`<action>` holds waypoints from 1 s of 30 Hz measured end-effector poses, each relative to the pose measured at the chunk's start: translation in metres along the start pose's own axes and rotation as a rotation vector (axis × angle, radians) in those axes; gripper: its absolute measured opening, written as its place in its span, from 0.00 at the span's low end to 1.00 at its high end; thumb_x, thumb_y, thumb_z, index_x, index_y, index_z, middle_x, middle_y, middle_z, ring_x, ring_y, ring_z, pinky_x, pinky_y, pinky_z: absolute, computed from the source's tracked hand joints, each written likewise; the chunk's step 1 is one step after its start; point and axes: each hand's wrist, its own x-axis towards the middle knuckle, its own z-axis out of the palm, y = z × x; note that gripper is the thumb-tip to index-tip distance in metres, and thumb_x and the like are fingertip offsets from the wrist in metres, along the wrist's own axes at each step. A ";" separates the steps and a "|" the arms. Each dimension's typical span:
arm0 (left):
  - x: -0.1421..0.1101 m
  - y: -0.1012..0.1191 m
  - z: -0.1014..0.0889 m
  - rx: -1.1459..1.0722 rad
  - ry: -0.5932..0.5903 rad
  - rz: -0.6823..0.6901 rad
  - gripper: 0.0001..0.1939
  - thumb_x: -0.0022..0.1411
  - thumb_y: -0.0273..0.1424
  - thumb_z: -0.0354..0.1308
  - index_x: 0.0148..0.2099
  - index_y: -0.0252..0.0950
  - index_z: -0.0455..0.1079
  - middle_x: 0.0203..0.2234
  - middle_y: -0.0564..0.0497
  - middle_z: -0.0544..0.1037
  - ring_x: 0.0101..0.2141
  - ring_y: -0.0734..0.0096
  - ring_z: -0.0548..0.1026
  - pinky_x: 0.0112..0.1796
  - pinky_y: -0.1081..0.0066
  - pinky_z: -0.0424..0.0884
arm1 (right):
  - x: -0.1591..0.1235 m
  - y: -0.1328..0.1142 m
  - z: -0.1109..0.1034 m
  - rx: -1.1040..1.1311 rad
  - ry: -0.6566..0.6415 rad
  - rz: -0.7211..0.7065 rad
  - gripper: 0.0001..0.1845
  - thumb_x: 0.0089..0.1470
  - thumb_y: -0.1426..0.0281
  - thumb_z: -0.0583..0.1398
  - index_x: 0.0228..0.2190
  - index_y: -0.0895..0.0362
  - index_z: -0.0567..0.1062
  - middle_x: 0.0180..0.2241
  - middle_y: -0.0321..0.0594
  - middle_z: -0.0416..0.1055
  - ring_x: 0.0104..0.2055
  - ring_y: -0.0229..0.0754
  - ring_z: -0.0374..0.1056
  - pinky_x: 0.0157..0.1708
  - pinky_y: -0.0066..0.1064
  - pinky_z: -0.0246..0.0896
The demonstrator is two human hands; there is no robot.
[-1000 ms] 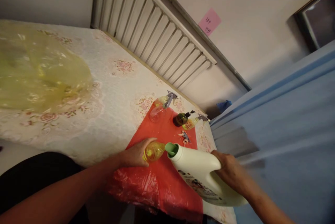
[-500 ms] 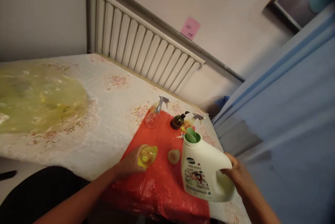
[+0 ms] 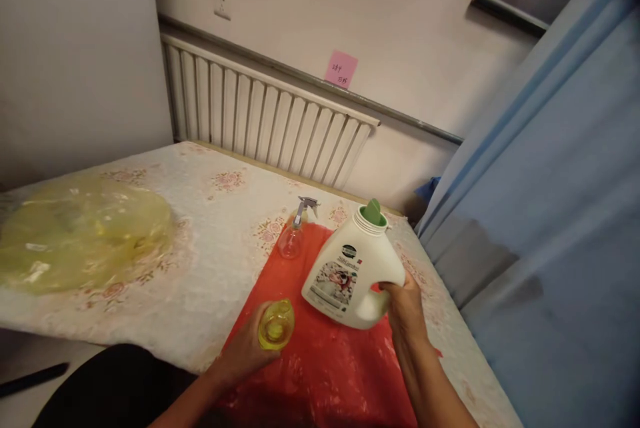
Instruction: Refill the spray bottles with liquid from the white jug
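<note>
My right hand (image 3: 409, 311) is wrapped round the handle of a cream-white detergent jug (image 3: 367, 261). The jug is uncapped, slightly tilted, and shows a green pouring spout (image 3: 372, 212) in its neck. It is held above a red plastic bag (image 3: 320, 371) spread on the table. Lower left of the jug, my left hand (image 3: 249, 341) grips a small see-through yellow cup (image 3: 277, 326) with a pointed lip, its opening facing up. The jug's spout and the cup are apart. A clear spray bottle (image 3: 291, 241) with a grey trigger stands at the bag's far left corner.
The table has a flowered cloth (image 3: 215, 261). A crumpled yellow plastic bag (image 3: 90, 235) lies on its left side. A white radiator (image 3: 265, 108) and wall stand behind, and a blue curtain (image 3: 540, 215) hangs close on the right.
The jug has moved left and up with my right hand, now hiding the pump bottle, the other sprayer and the round cap. My left hand still holds the cup. The camera view has tilted.
</note>
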 end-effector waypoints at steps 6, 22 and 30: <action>-0.013 0.007 0.005 0.019 -0.031 -0.061 0.40 0.44 0.25 0.61 0.61 0.41 0.57 0.54 0.47 0.73 0.55 0.54 0.71 0.56 0.57 0.68 | 0.005 0.031 0.055 0.062 -0.063 0.008 0.20 0.33 0.72 0.61 0.35 0.58 0.76 0.27 0.32 0.75 0.27 0.38 0.66 0.28 0.27 0.60; -0.012 0.006 0.011 -0.034 -0.019 -0.090 0.37 0.46 0.27 0.63 0.59 0.42 0.58 0.52 0.47 0.75 0.52 0.55 0.74 0.53 0.59 0.71 | -0.006 0.072 0.120 0.004 -0.170 -0.016 0.12 0.38 0.69 0.61 0.30 0.59 0.75 0.26 0.32 0.71 0.29 0.37 0.60 0.27 0.25 0.57; -0.012 -0.002 0.012 -0.001 -0.028 -0.124 0.40 0.47 0.29 0.63 0.63 0.40 0.56 0.56 0.46 0.72 0.55 0.53 0.71 0.55 0.58 0.69 | -0.013 0.084 0.120 -0.156 -0.196 -0.078 0.12 0.42 0.64 0.62 0.30 0.58 0.75 0.27 0.33 0.72 0.32 0.40 0.63 0.31 0.27 0.60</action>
